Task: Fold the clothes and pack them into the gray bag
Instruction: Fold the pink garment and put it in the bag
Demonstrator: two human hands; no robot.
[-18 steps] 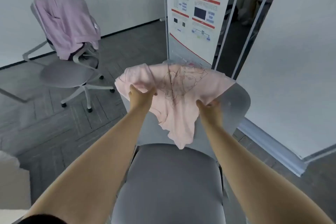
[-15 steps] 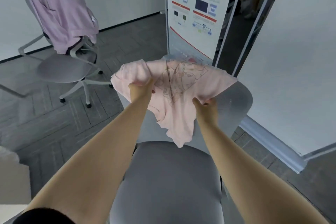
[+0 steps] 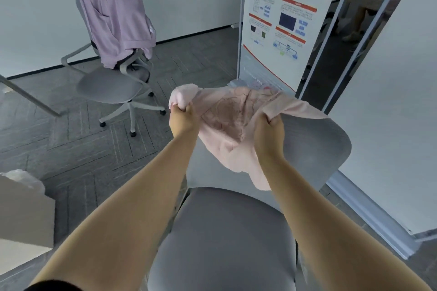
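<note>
Head view showed both of my hands out over the gray chair [image 3: 307, 149] in front of me. My left hand [image 3: 182, 120] had its fingers curled round a bunched edge of the pale pink T-shirt [image 3: 227, 113]. My right hand [image 3: 268, 130] gripped the opposite edge in a fist. The shirt was draped over the top of the chair's backrest at about twelve o'clock, its printed front facing up and a loose tail hanging toward the seat. I judged the two-handed hold was meant to lift and spread the garment so it could be laid flat for folding. The print looked like a brownish line drawing; I could not make out any words in it.

At ten o'clock a second office chair [image 3: 111, 87] carried a lilac garment [image 3: 115, 26] over its back, presumably waiting its turn. At one o'clock stood a poster board [image 3: 276, 19] with red headers; its text was too small to read. No gray bag was in sight.
</note>
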